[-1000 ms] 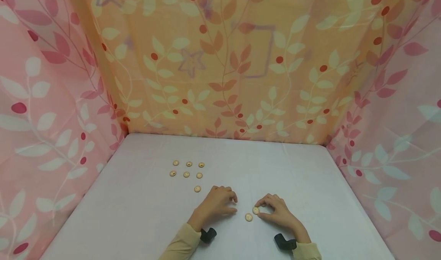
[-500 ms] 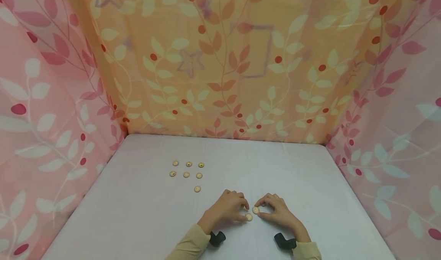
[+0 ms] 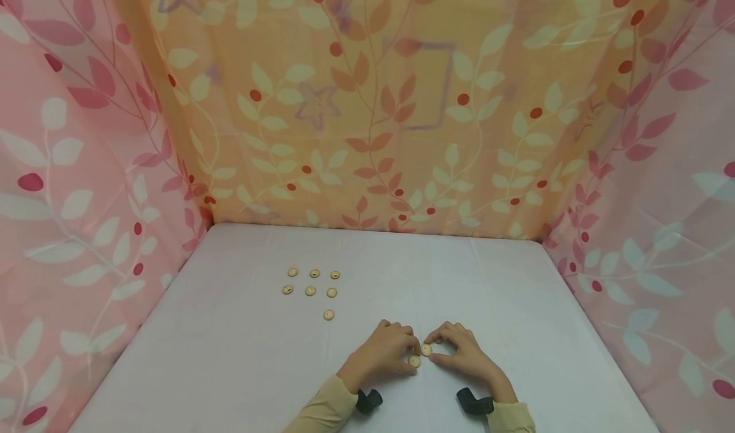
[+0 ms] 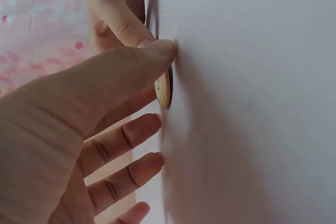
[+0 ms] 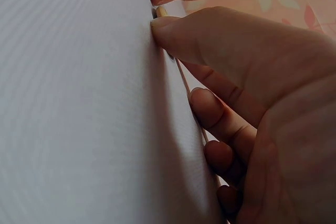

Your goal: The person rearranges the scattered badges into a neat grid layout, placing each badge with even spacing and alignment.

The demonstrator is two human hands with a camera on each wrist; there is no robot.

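Observation:
Two small round wooden discs lie close together near the front of the table. My left hand (image 3: 386, 350) has its thumb and index finger around the nearer disc (image 3: 415, 361), pinching it at its edges. In the left wrist view this disc (image 4: 164, 90) shows a pale, marked face and a dark underside, partly hidden by the thumb. With thumb and forefinger my right hand (image 3: 462, 351) pinches the other disc (image 3: 427, 350), just beyond and to the right. Most of that disc (image 5: 161, 11) is covered by the thumb in the right wrist view.
Farther back on the left, several like discs (image 3: 311, 291) lie in two rows, with a single disc (image 3: 328, 315) nearer. The white-covered table (image 3: 488, 280) is bordered by a patterned orange curtain (image 3: 367, 101) behind and pink curtains (image 3: 74, 197) at the sides.
My left hand has moved right to the nearer disc and closed its thumb and finger around it. The right hand has stayed in place, holding its disc.

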